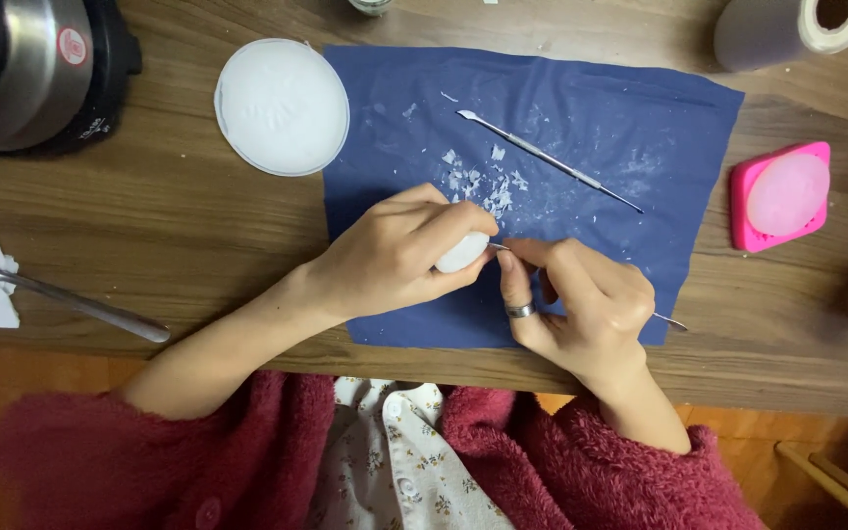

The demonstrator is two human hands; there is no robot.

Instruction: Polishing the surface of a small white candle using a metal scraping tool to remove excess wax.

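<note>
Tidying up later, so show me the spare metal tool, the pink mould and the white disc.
spare metal tool (548, 160): head view, mid-shaft.
pink mould (741, 196): head view, left rim.
white disc (282, 106): head view, centre.

Matt blue cloth on grained wooden table.

Ahead of your hands, white shavings and a metal pick lie across the blue cloth. Its right part lies bare, short of the pink mould.
</note>
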